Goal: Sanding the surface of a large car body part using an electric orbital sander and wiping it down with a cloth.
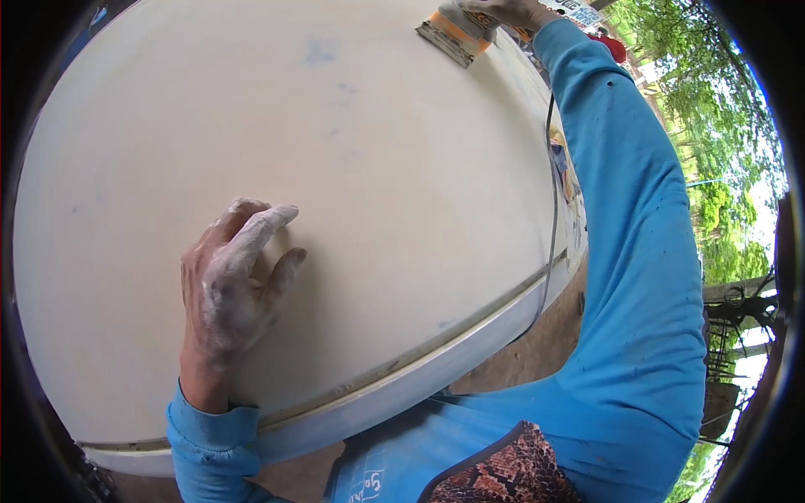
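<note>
A broad off-white panel [402,193], smooth with faint bluish patches, spreads in front of me and looks like vehicle bodywork. At its far right, my right hand [507,12] is closed around the top of an orange and grey power sander [461,32], partly cut off by the picture's edge. The sander's flat pad is at the panel surface, slightly tilted in view. My left hand [239,277], coated in white dust, is over the near left of the panel. Its index finger and thumb are apart, with nothing between them; the other fingers are bent and partly hidden.
A dark cord [551,184] hangs down past the panel's right side and over its near edge. A groove and a pale rounded rim [402,379] run along that edge, close to my body. Brown ground [528,356] shows below. Trees [713,109] stand off to the right.
</note>
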`<action>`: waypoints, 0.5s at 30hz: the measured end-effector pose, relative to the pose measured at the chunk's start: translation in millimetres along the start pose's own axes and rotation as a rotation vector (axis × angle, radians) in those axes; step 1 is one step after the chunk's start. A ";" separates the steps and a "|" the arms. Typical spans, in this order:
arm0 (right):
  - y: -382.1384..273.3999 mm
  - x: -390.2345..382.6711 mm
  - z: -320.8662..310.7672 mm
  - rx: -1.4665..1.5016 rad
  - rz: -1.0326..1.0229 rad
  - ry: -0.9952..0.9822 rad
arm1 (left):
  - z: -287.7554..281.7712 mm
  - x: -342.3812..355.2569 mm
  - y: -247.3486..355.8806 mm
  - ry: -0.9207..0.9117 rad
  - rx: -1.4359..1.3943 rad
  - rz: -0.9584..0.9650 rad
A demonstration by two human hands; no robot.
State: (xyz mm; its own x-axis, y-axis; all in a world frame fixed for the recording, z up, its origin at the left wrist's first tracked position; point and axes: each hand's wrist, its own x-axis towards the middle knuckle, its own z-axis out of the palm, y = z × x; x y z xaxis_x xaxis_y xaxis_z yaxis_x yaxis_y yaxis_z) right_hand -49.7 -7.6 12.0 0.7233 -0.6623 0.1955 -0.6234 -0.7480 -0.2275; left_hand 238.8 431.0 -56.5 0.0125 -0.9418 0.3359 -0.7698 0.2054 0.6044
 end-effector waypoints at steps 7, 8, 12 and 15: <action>60.0 -29.0 -27.4 -0.078 0.281 -0.150 | 6.1 2.3 2.3 -0.002 -0.029 0.006; 56.6 -26.8 -29.2 -0.064 0.383 -0.268 | 6.9 2.4 1.9 -0.002 -0.034 0.006; -19.9 -35.2 -40.6 0.422 0.797 -0.143 | -3.0 -0.4 4.4 0.006 0.005 -0.004; -24.0 -14.1 -50.1 0.455 0.774 -0.449 | -1.3 2.3 4.8 0.012 0.004 0.011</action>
State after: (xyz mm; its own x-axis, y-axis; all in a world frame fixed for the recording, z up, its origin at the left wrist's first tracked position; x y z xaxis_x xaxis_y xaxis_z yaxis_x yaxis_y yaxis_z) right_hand -59.8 17.6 62.5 0.2702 -0.8120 -0.5173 -0.8647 0.0317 -0.5013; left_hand 236.0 430.2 -51.9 0.0114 -0.9363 0.3510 -0.7727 0.2146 0.5974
